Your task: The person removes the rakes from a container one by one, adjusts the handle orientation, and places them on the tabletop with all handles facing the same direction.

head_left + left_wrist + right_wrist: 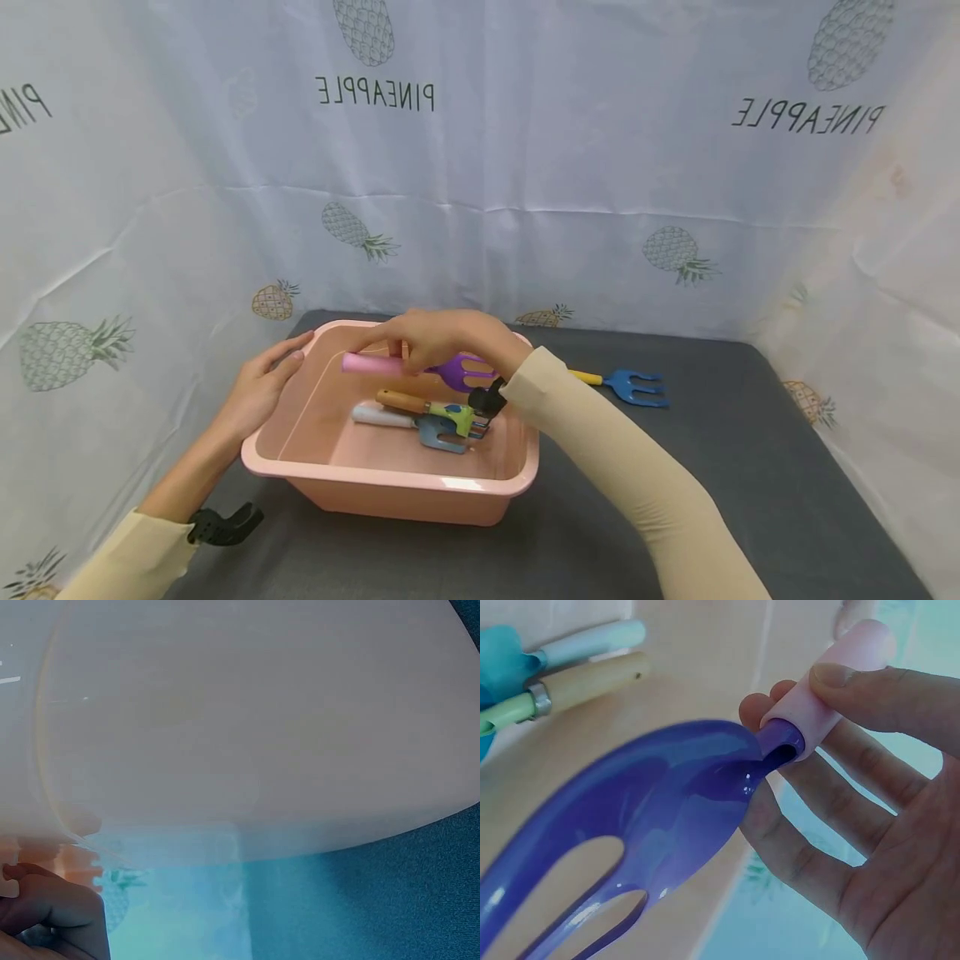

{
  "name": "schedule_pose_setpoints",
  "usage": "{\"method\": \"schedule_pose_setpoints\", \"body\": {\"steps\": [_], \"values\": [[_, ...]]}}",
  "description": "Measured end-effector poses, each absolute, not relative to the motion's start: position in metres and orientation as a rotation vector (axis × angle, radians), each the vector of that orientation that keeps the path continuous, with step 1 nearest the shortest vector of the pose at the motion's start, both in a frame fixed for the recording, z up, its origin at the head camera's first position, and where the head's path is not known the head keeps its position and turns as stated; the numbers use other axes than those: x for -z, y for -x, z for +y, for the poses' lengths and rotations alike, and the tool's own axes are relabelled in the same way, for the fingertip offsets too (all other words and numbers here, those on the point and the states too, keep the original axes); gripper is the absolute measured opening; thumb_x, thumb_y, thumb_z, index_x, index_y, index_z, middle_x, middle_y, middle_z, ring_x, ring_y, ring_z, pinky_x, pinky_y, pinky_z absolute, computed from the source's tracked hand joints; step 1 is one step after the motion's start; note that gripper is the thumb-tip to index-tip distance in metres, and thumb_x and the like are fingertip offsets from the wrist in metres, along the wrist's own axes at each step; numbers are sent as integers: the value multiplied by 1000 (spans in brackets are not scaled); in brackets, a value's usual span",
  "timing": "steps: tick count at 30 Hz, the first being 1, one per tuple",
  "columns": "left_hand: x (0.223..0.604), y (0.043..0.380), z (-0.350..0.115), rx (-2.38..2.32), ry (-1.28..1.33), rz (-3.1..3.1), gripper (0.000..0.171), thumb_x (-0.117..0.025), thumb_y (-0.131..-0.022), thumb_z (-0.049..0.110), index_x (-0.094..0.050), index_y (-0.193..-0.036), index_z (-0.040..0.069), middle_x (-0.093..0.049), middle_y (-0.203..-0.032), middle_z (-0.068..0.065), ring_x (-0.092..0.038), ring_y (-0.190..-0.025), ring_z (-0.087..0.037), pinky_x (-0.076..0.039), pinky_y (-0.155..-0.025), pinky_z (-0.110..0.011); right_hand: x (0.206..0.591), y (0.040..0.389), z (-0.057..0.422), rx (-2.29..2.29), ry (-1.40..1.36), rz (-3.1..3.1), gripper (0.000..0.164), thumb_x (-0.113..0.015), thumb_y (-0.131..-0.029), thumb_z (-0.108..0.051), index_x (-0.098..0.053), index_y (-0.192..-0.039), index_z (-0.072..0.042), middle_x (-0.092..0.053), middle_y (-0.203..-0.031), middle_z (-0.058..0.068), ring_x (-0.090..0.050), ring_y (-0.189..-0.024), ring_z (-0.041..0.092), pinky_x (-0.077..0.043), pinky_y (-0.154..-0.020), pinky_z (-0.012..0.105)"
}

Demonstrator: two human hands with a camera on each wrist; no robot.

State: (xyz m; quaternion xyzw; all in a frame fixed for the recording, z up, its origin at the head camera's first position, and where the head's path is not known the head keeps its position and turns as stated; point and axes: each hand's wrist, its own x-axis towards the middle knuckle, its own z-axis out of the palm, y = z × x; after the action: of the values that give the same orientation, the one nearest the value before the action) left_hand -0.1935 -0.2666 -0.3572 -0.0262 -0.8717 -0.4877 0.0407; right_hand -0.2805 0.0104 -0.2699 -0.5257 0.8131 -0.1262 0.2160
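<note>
My right hand [435,335] pinches a purple hand fork [453,372] by its pink handle, over the back part of a pink plastic basin [375,474]. Thumb and fingers hold the handle in the right wrist view, and the purple tines [630,817] point away from the palm. At the basin's left side, my left hand [255,396] grips the rim. Inside the basin lie a green garden tool [405,402] with a wooden handle and a blue-grey hand fork [441,435] with a white handle, one partly over the other.
To the basin's right, a blue hand fork [636,388] with a yellow handle lies on the dark grey table [720,433], its handle end hidden by my right arm. A white pineapple-print curtain [480,150] hangs behind and along both sides.
</note>
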Motion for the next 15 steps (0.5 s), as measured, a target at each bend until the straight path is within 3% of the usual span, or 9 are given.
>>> {"method": "schedule_pose_setpoints", "body": {"steps": [15], "values": [[359,194,-268,1492,97,-2665,57,-42,-112,41,-40,-160,11,-39,-162,-24,-49,-102,23,-49,-81,-6,233,268,35,287,1503,2354,71,-60,-94,3,-48,-154,-34,-69,-122,4,-64,-100,15,-53,-71,23]]}}
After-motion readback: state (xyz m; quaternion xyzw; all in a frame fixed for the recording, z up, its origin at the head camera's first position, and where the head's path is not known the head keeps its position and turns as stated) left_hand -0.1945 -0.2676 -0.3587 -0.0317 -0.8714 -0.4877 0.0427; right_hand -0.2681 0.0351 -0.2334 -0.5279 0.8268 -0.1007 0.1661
